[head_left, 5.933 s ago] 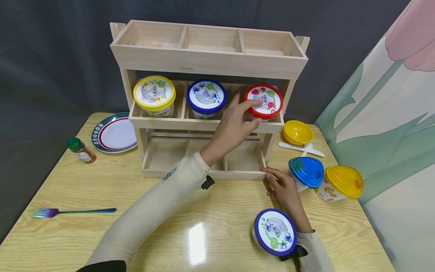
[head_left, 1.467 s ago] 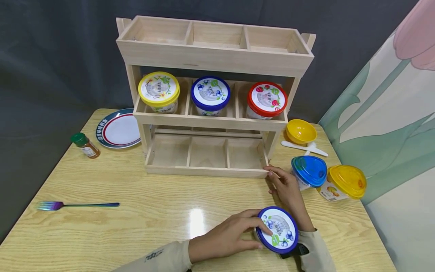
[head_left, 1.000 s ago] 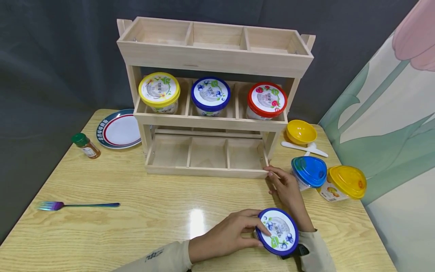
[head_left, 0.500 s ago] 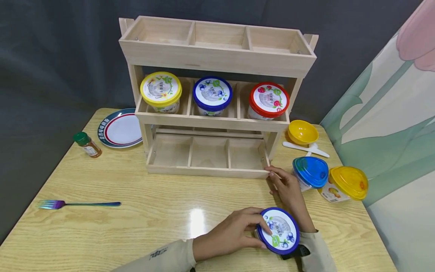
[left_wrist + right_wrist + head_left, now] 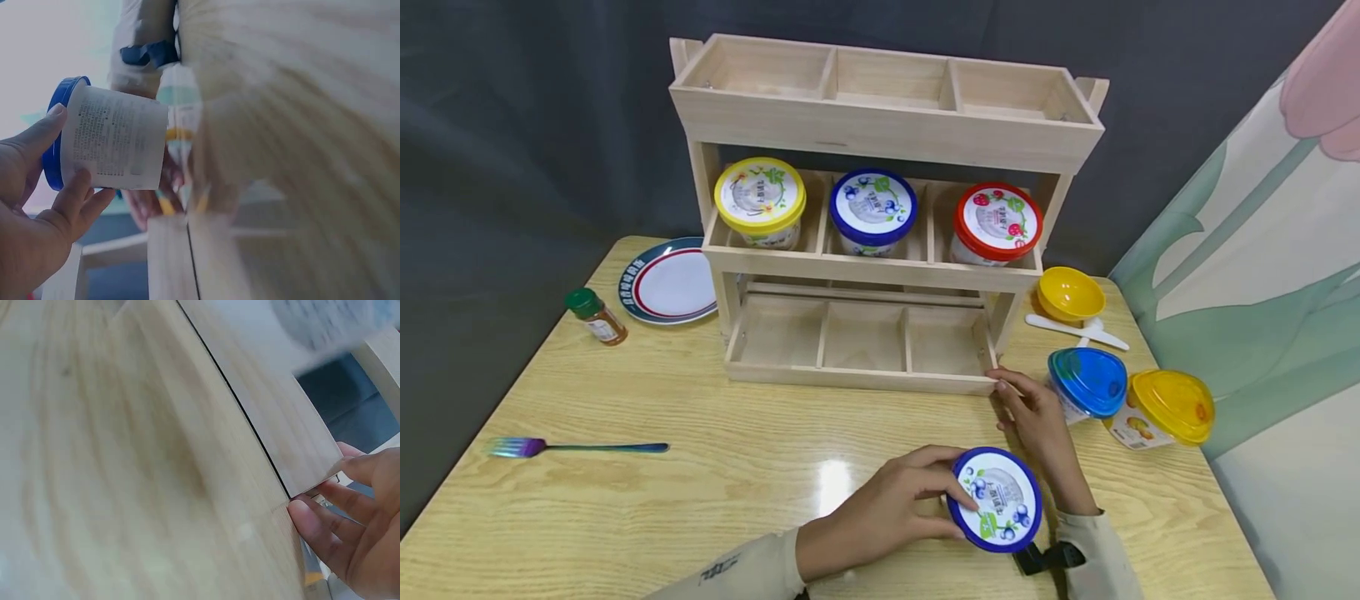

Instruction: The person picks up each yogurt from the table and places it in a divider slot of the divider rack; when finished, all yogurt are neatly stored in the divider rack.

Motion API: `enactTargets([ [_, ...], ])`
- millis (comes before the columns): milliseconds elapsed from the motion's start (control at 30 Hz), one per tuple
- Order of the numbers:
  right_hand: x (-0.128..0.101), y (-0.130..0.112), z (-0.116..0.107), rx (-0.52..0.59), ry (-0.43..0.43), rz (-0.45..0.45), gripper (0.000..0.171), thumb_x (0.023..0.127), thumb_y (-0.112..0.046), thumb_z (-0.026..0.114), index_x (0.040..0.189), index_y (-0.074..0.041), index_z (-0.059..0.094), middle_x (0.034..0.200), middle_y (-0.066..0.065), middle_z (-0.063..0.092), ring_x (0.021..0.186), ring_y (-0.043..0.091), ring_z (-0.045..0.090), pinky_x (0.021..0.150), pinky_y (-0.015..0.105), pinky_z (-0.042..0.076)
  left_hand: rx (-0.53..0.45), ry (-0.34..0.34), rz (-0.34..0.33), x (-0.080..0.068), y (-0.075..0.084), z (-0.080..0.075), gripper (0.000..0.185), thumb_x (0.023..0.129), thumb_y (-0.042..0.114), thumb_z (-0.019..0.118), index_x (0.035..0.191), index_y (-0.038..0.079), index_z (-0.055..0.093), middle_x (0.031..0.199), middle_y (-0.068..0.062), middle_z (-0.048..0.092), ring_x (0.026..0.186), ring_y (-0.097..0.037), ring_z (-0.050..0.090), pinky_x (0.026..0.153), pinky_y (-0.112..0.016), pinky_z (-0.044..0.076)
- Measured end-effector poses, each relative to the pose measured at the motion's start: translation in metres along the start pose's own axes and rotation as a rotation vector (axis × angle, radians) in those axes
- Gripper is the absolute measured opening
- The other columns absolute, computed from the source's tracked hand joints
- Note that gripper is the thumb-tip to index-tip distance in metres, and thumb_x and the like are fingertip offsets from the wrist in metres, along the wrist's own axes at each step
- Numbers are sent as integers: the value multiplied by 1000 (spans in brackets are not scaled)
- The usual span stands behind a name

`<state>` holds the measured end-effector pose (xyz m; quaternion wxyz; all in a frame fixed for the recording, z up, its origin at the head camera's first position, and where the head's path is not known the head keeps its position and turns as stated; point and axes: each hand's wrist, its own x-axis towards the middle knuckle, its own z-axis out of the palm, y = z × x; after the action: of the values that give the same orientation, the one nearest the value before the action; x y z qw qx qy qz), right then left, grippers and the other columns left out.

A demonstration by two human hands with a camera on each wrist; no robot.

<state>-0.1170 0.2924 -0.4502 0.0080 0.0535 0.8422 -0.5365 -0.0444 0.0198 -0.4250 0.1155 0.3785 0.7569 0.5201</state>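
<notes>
A dark cloth (image 5: 535, 150) hangs behind everything, with a flower-printed panel (image 5: 1292, 350) at the right. In front of them spreads the wood-grain counter (image 5: 625, 525). A three-tier wooden shelf (image 5: 887, 129) stands at its far side, each tier divided into three compartments.

The left hand (image 5: 883, 510) holds a blueberry-print tub (image 5: 997, 498) near the front of the counter, fingers and thumb around its blue lid; the left wrist view shows its base raised clear of the counter. The right hand (image 5: 1036, 414) grips the lower right front corner of the shelf with its fingertips.

A blue-rimmed plate (image 5: 681, 283) lies to the left, partly behind the shelf. To the right, a yellow-lidded container (image 5: 1165, 408) stands beside a blue-lidded container (image 5: 1088, 382). On the middle tier sit a yellow-lidded tub (image 5: 760, 196) in the left compartment, a second blueberry tub (image 5: 873, 207) in the centre and a strawberry-print tub (image 5: 997, 221) in the right.

Behind the containers is a small yellow bowl (image 5: 1070, 292). An iridescent fork (image 5: 610, 447) lies at the left, near a green-capped spice jar (image 5: 597, 317). A white plastic knife (image 5: 1075, 331) lies just before the bowl.
</notes>
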Motion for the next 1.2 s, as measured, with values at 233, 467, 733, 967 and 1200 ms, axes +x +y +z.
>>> enactTargets([
  [233,0,-1,-1,-30,8,26,35,115,-10,54,147,-3,66,157,21,57,115,30,66,70,26,63,-117,204,75,-20,8,-26,29,85,5,91,113,9,83,158,-10,55,136,-26,63,107,-32,55],
  [467,1,2,0,-10,21,18,34,115,-11,55,145,-2,67,149,22,61,110,21,65,68,26,63,-60,429,155,-37,10,-63,34,81,-4,92,111,9,83,158,-13,55,137,-36,62,107,-38,56],
  [733,3,2,0,-2,34,-6,32,114,-7,54,142,0,68,152,21,60,100,10,64,66,24,62,40,602,65,-52,0,-107,34,82,-15,87,109,6,82,157,-13,55,139,-42,58,101,-32,57],
  [967,2,1,0,-12,36,-17,32,114,-7,54,143,0,68,148,24,62,101,9,66,66,24,62,5,688,-41,-55,-15,-141,31,87,-17,82,116,-3,79,160,-17,50,142,-43,53,102,-26,55],
  [1200,3,0,1,26,27,-14,32,114,-7,54,143,1,68,152,22,60,101,8,66,66,23,62,-28,736,-169,-55,-38,-168,27,94,-9,80,121,-9,75,162,-21,46,149,-42,47,100,-18,52],
])
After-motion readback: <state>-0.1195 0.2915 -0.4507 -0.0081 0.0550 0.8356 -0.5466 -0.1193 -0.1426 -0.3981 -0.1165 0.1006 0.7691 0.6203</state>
